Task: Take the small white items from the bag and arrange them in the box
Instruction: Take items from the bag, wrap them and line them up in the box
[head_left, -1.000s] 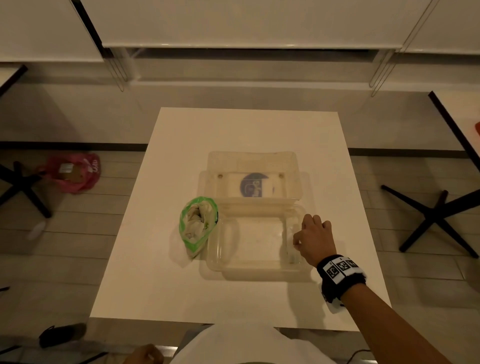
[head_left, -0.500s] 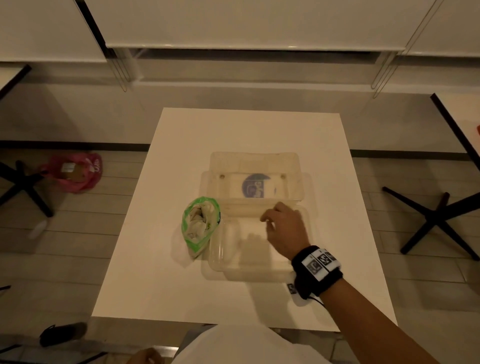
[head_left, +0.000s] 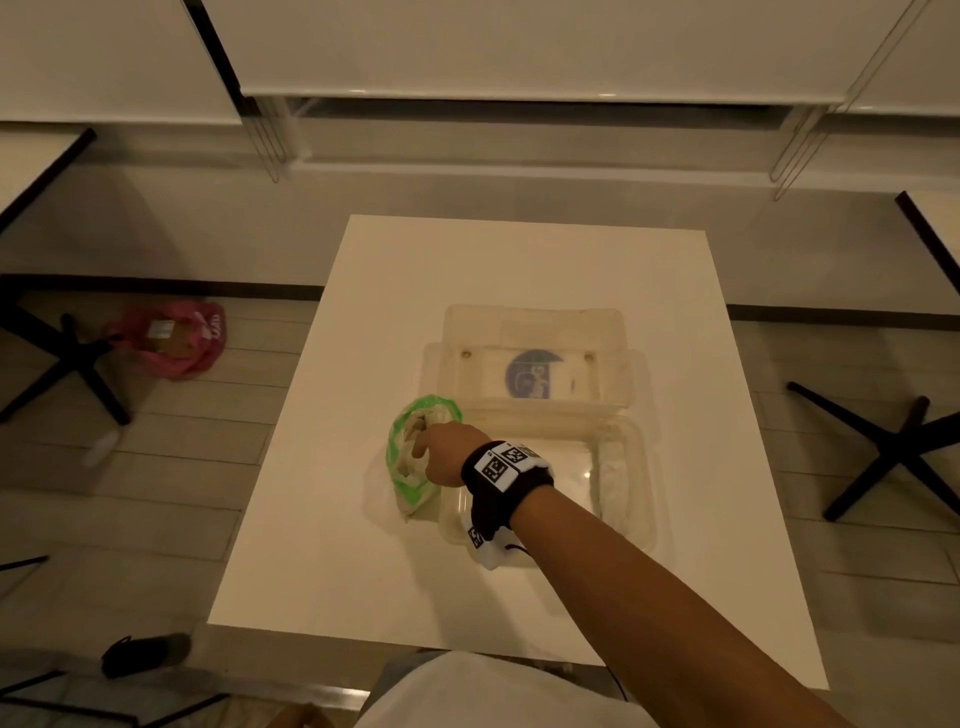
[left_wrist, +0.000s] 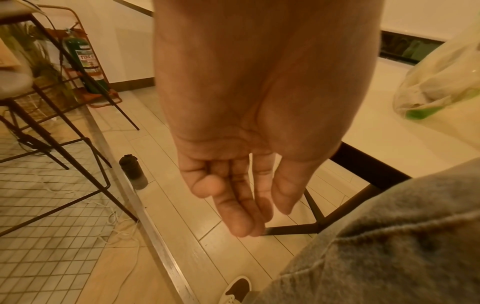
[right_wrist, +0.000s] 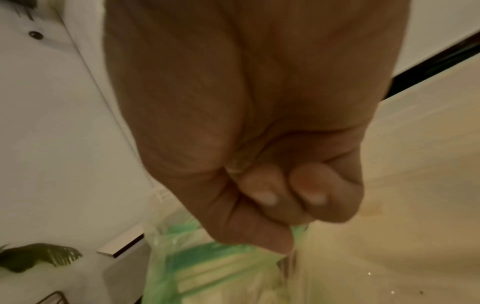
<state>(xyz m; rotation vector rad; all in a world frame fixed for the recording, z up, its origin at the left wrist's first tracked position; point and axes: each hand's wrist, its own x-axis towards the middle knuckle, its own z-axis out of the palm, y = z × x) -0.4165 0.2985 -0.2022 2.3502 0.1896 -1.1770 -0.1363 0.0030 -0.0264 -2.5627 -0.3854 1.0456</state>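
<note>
A clear bag with a green rim (head_left: 402, 470) lies on the white table (head_left: 519, 260), against the left side of the clear plastic box (head_left: 621, 467). Pale items show inside the bag. The box's hinged lid (head_left: 535, 358) lies open behind it, and I see nothing in the box. My right hand (head_left: 423, 441) is at the bag's mouth with its fingers curled. In the right wrist view the right hand (right_wrist: 288, 236) pinches the bag's green rim (right_wrist: 207, 267) between thumb and forefinger. My left hand (left_wrist: 259, 222) hangs relaxed and holds nothing, below the table's near left edge.
A pink bag (head_left: 171, 343) lies on the floor to the left. Black chair bases (head_left: 893, 441) stand on both sides of the table. A dark bottle (left_wrist: 132, 172), wire-legged stools and a green fire extinguisher (left_wrist: 83, 59) stand at my left.
My right hand has swept left from the box's right edge, across the box, to the bag's mouth. The bag and box stay where they were.
</note>
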